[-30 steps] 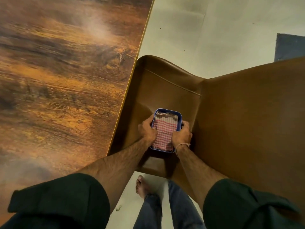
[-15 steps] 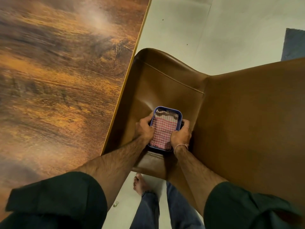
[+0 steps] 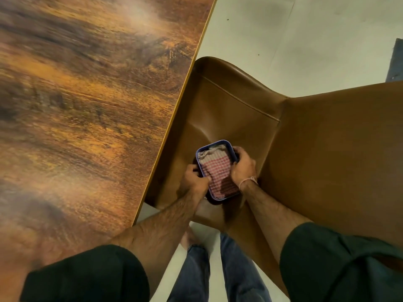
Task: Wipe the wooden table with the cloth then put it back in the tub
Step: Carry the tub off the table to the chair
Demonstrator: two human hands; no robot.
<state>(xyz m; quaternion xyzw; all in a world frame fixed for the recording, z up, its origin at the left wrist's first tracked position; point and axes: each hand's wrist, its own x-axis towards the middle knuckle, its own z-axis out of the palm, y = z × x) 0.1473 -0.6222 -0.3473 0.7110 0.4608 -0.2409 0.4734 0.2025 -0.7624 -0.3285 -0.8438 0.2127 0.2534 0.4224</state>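
Shifting along the tub (image 3: 218, 141) over the last second, the right hand (image 3: 243, 165) is now gripping nearer its far right corner, while the left hand (image 3: 194, 182) is sitting lower on its left wall. The tub itself is turning a little anticlockwise between them. Both hands are curling their fingers round the blue rim from opposite sides, and the left thumb is lying over the rim onto the edge of the cloth (image 3: 217, 171). That red-checked cloth is lying folded inside the tub, filling it, with a paler hem bunching at the far end. Under the tub the brown chair (image 3: 235, 105) is carrying it, or nearly so: a dark shadow is showing beneath the tub's near end, and I cannot tell whether it is lifting clear of the seat. Left of the tub the wooden table (image 3: 87, 105) is running past, its edge close by. Judging from this, the person is either picking the tub up to begin or settling it after the wipe; the blurred tabletop is giving no sign of which.
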